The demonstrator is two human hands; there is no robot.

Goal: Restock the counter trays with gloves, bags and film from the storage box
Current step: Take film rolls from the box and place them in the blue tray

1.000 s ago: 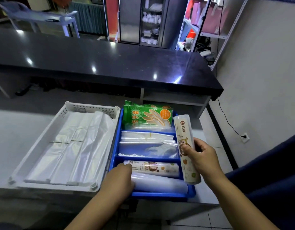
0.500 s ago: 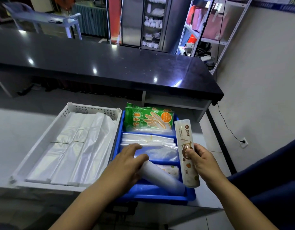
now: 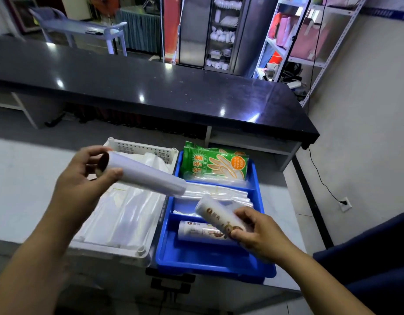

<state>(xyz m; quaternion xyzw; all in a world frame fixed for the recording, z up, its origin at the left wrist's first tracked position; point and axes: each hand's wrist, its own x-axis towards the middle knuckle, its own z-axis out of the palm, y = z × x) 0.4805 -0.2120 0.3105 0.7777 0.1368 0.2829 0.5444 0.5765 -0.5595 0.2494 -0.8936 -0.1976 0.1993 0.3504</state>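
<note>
My left hand [image 3: 82, 180] grips a plain white film roll [image 3: 146, 175] by its cardboard core end, holding it in the air above the white tray [image 3: 139, 148]. My right hand [image 3: 257, 233] holds a printed film roll [image 3: 219, 215] tilted over the front compartment of the blue tray [image 3: 210, 260]. Another printed roll [image 3: 196, 229] lies in that front compartment. Clear zip bags [image 3: 219, 194] fill the middle compartment. Green glove packs [image 3: 214, 164] stand in the back compartment.
The white tray holds flat plastic bags [image 3: 123, 212]. Both trays sit on a pale worktop [image 3: 26, 178] below a black counter [image 3: 151, 87]. A dark blue object [image 3: 366, 269] is at the right, with metal shelving [image 3: 298, 42] beyond.
My left hand lifted the plain white roll out of the blue tray's front compartment, up and to the left. My right hand lowered and tilted its printed roll toward that compartment.
</note>
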